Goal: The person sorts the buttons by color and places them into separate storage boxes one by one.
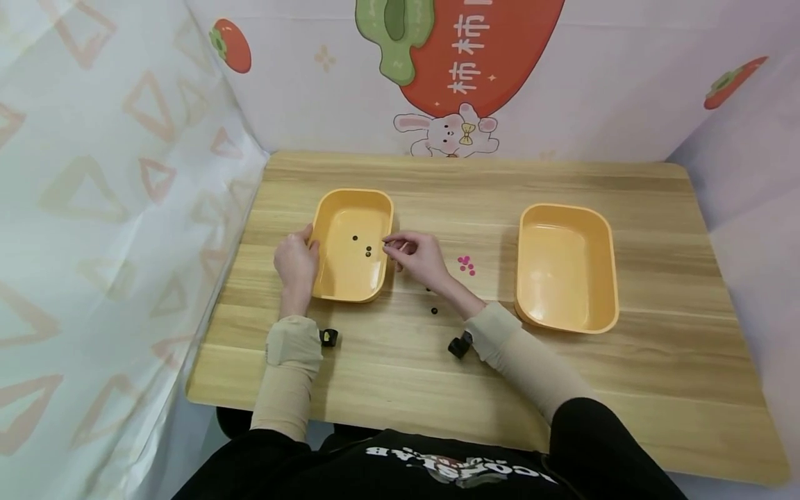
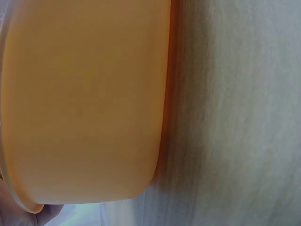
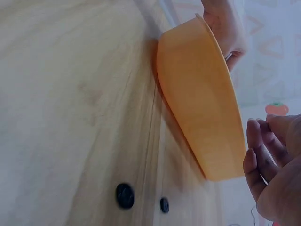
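Note:
A yellow plastic bin (image 1: 350, 281) stands on the left part of the table with three black buttons (image 1: 355, 238) on its floor. My left hand (image 1: 296, 262) grips the bin's left rim, thumb over the edge. At the opposite rim, my right hand (image 1: 415, 255) has thumb and fingertips pinched together around a tiny dark piece, seemingly a black button, mostly hidden by the fingers. Two more black buttons (image 3: 125, 196) lie on the wood beneath the right forearm. The left wrist view is mostly filled by the bin's side wall (image 2: 89, 103).
Several pink buttons (image 1: 466, 264) lie close together on the table (image 1: 400, 389), right of the right hand. Farther right stands a second yellow bin (image 1: 565, 278) with nothing seen inside. Patterned cloth hangs behind and at both sides.

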Motion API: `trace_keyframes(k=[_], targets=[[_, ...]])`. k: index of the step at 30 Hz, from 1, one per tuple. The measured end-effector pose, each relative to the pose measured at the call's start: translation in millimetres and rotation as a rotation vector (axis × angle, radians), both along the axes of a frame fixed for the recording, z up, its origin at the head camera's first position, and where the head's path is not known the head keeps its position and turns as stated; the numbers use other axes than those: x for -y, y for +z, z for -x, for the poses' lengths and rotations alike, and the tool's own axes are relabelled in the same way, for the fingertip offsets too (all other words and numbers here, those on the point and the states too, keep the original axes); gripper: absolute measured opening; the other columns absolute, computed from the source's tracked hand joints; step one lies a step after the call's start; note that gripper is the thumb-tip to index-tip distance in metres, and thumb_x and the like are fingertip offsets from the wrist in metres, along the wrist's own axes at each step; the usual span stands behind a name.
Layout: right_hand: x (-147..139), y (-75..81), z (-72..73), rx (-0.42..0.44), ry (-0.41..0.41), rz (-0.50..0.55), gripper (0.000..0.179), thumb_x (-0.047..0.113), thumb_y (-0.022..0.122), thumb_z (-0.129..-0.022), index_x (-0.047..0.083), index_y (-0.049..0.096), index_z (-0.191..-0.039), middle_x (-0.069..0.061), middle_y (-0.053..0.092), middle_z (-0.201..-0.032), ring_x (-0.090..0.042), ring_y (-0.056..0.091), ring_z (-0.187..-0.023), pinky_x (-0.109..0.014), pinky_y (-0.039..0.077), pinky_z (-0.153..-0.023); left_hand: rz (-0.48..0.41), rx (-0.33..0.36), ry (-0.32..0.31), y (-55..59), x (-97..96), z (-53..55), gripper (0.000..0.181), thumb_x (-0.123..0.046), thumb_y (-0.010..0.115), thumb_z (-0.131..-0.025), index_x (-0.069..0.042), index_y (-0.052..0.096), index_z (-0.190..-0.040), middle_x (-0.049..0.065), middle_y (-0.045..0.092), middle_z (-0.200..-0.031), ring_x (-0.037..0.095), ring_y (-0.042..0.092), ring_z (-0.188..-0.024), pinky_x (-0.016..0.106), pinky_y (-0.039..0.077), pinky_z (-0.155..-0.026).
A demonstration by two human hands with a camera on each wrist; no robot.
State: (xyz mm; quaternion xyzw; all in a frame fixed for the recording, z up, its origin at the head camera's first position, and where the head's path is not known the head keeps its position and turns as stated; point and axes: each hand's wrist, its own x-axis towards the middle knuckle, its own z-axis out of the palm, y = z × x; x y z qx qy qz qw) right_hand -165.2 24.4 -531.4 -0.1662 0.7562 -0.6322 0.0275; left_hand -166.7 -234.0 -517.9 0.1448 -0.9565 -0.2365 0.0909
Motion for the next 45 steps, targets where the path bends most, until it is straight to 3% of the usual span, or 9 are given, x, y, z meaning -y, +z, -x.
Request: trace_keyframes(k=[1, 6, 11, 14, 19, 32, 40, 45], targets=[[4.4, 1.0, 3.3, 0.005, 0.007, 0.002, 0.023, 0.002, 0.077, -0.101, -0.011, 0.077, -0.119, -0.023, 0.076, -0.090, -0.054, 0.069, -0.067, -0.044, 0.062, -0.056, 0.000, 0.002, 0.000, -0.1, 0.0, 0.2, 0.041, -0.010, 0.073, -0.103, -0.011, 0.072, -0.144, 0.022, 0.074, -0.138, 0.051, 0.074, -0.120, 0.064, 0.061, -0.093], [20.2, 5.9, 16.8, -0.004, 0.020, -0.004, 0.022, 0.003, 0.077, -0.102, -0.010, 0.078, -0.119, -0.024, 0.075, -0.089, -0.052, 0.067, -0.060, -0.026, 0.053, -0.049, -0.006, 0.001, -0.001, -1.1, -1.3, 1.2, 0.041, -0.010, 0.073, -0.103, -0.012, 0.072, -0.144, 0.023, 0.073, -0.140, 0.052, 0.073, -0.121, 0.064, 0.060, -0.094], [30.4, 8.4, 25.7, -0.029, 0.023, -0.061, 0.020, 0.005, 0.078, -0.101, -0.007, 0.079, -0.117, -0.021, 0.076, -0.088, -0.027, 0.060, -0.045, -0.018, 0.046, -0.046, -0.014, -0.001, 0.006, -1.9, -2.2, -0.3, 0.041, -0.011, 0.073, -0.103, -0.013, 0.072, -0.144, 0.022, 0.073, -0.140, 0.052, 0.073, -0.122, 0.064, 0.060, -0.096], [35.1, 8.2, 29.1, -0.049, 0.016, -0.133, 0.019, 0.006, 0.080, -0.100, -0.005, 0.081, -0.115, -0.021, 0.078, -0.089, -0.008, 0.052, -0.046, -0.016, 0.041, -0.048, -0.012, -0.003, 0.012, -3.2, -2.0, -2.1, 0.041, -0.011, 0.073, -0.103, -0.013, 0.072, -0.144, 0.022, 0.074, -0.139, 0.052, 0.073, -0.121, 0.064, 0.060, -0.096], [38.0, 7.7, 30.8, -0.066, 0.003, -0.207, 0.019, 0.007, 0.081, -0.098, -0.003, 0.082, -0.114, -0.019, 0.080, -0.091, -0.001, 0.050, -0.055, -0.014, 0.041, -0.055, -0.004, -0.007, 0.018, -5.0, -1.6, -4.6, 0.040, -0.012, 0.074, -0.103, -0.013, 0.073, -0.143, 0.022, 0.075, -0.137, 0.052, 0.074, -0.120, 0.064, 0.060, -0.095], [23.4, 2.6, 23.5, 0.050, 0.022, -0.058, 0.034, 0.001, 0.081, -0.097, -0.006, 0.075, -0.130, -0.023, 0.079, -0.090, -0.008, 0.058, -0.055, -0.017, 0.045, -0.050, 0.022, -0.010, 0.016, -4.9, -1.3, -5.0, 0.041, -0.013, 0.074, -0.103, -0.015, 0.073, -0.143, 0.024, 0.075, -0.136, 0.053, 0.074, -0.118, 0.064, 0.060, -0.094], [7.1, 3.7, 15.7, 0.060, -0.010, 0.016, 0.037, -0.001, 0.081, -0.096, -0.006, 0.073, -0.132, -0.018, 0.077, -0.087, -0.049, 0.064, -0.063, -0.022, 0.051, -0.047, 0.018, -0.030, 0.007, -4.7, 0.9, -2.4, 0.040, -0.012, 0.074, -0.103, -0.013, 0.073, -0.142, 0.024, 0.075, -0.136, 0.053, 0.074, -0.117, 0.064, 0.060, -0.093], [-9.0, 0.1, 7.9, 0.090, -0.039, 0.014, 0.041, 0.001, 0.082, -0.096, -0.004, 0.072, -0.135, -0.018, 0.076, -0.086, -0.053, 0.064, -0.066, -0.022, 0.051, -0.047, 0.017, -0.033, 0.006, -4.2, 0.5, -2.3, 0.040, -0.011, 0.074, -0.103, -0.012, 0.073, -0.142, 0.025, 0.075, -0.135, 0.053, 0.075, -0.116, 0.064, 0.060, -0.092]])
